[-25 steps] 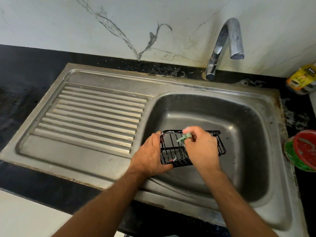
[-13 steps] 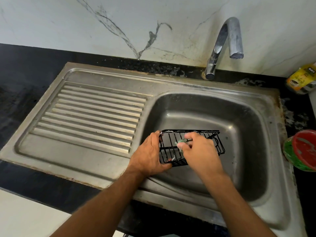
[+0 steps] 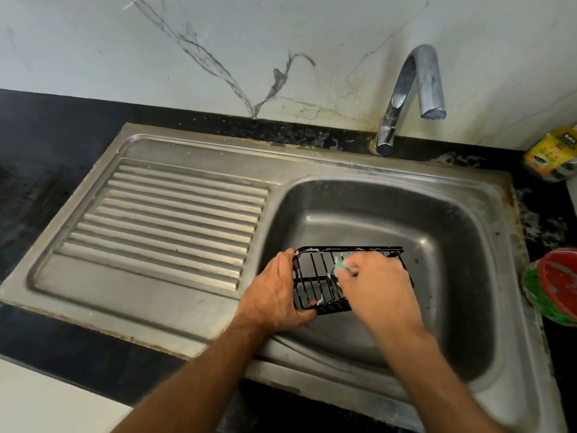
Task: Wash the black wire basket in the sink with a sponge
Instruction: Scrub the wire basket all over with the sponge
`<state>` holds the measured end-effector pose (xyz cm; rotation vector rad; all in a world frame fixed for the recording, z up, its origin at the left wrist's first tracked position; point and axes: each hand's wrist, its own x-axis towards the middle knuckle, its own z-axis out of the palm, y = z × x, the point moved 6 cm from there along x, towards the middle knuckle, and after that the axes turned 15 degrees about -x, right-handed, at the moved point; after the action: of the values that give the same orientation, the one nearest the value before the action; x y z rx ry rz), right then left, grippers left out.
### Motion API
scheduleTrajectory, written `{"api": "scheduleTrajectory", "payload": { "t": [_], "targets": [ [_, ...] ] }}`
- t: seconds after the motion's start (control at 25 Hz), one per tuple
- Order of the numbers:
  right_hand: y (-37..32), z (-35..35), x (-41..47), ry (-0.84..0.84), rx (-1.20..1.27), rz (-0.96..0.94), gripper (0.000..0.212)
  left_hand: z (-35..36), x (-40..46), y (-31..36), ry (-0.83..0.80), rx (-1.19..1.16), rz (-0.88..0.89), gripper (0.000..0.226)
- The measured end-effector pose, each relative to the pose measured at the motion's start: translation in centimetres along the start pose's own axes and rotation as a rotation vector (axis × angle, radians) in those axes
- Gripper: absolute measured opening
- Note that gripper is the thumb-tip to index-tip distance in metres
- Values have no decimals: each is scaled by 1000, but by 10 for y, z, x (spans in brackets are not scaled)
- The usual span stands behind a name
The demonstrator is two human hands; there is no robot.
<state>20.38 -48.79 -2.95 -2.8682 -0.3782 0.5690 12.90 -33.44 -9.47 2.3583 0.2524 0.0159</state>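
Black wire basket (image 3: 315, 276), suds on bars: judged light, stiff, slippery. Left end gripped by left hand (image 3: 274, 295); green sponge (image 3: 341, 267) pinched in right hand (image 3: 374, 282). Best held by rim.

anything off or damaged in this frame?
Yes: dark crack-like lines branch across the white wall left of the chrome tap, though they may be marble veining. Rusty staining marks the steel sink's right rim. The black wire basket looks intact, with streaks of foam.
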Motion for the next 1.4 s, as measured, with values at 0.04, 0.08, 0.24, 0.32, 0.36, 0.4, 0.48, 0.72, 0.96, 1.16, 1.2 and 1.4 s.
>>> {"api": "scheduleTrajectory", "payload": {
  "t": [0.04,0.08,0.24,0.32,0.36,0.4,0.48,0.72,0.96,1.16,1.2,1.4],
  "targets": [
    [-8,-4,-4,66,15,-43,14,0,0,0,13,8,18,109],
    [-16,-4,-7,107,25,-74,15,1,0,-1,25,11,31,108],
    [-16,17,8,23,85,-37,17,0,-1,0,9,-2,4,111],
    [-1,24,15,-74,84,-4,22,0,-1,2,-1,8,12,110],
    [4,25,15,-98,98,1,19,-1,-1,2,-3,8,4,111],
    [6,23,14,-74,156,2,14,-1,-1,3,-3,2,-12,113],
    [1,17,11,58,323,0,13,-1,0,2,-8,-3,-24,113],
    [7,18,19,62,286,-34,21,1,0,0,-8,-10,-30,112],
    [38,23,25,74,262,75,17,1,-2,-1,-12,-16,2,101],
    [47,30,29,-183,125,2,11,2,0,-2,-20,-26,-23,104],
    [48,30,29,-204,146,9,8,2,-1,-3,-23,-28,-29,104],
    [41,26,31,24,356,73,15,3,1,-2,-18,-31,-51,107]
  ]
}}
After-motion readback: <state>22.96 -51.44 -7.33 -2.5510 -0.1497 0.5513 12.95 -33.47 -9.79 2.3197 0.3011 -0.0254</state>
